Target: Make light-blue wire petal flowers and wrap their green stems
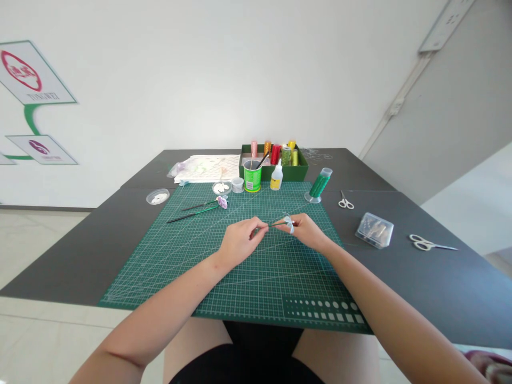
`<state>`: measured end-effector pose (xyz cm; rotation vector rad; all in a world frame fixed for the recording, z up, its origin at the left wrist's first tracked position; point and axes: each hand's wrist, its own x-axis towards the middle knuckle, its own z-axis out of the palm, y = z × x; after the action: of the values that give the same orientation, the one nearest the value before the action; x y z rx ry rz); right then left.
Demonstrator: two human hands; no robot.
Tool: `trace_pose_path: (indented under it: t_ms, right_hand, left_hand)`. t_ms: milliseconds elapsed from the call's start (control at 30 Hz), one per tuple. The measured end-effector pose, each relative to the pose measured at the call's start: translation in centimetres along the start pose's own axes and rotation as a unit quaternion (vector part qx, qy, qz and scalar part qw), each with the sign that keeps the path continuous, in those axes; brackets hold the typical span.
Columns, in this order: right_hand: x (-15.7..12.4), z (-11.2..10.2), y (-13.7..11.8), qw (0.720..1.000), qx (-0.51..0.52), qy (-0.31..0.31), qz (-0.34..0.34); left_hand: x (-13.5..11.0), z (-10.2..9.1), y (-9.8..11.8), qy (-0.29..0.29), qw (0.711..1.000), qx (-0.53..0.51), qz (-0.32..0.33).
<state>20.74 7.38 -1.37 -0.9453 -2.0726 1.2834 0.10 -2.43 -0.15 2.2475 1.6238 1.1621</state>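
Observation:
Above the green cutting mat, my two hands meet around a small artificial flower with pale blue petals and a thin green stem. My left hand pinches the stem's end between thumb and fingertips. On the other side, my right hand is closed on the flower near its petals, which show by the fingers. Part of the stem is hidden behind the fingers. Beyond my right hand, a spool of green thread leans on a clear round base. Two dark-stemmed flowers, one with a purple bloom, lie at the mat's left.
At the back stand a green box of thread spools, a green tin, a glue bottle and a white jar. White pieces fill two shallow dishes. Rightward lie small scissors, a clear case and larger scissors.

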Motion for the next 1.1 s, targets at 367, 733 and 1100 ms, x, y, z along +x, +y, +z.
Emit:
trace_pose_path:
  t_ms: [367,733,1100]
  right_hand:
    - [-0.6,-0.1,-1.3,0.998,0.05,-0.028,0.02]
    - [-5.2,-4.7,-5.2,0.989,-0.039,0.142,-0.008]
    - [-18.1,-18.8,-2.0,0.901,-0.306,0.261,0.164]
  left_hand:
    - [0.7,0.1,-0.9,0.048,0.979,-0.162,-0.112]
    - [3.1,-1.3,-5.8,0.244,0.87,-0.341,-0.258]
    - [3.3,-1.6,-6.0,0.269,0.854,-0.353,-0.271]
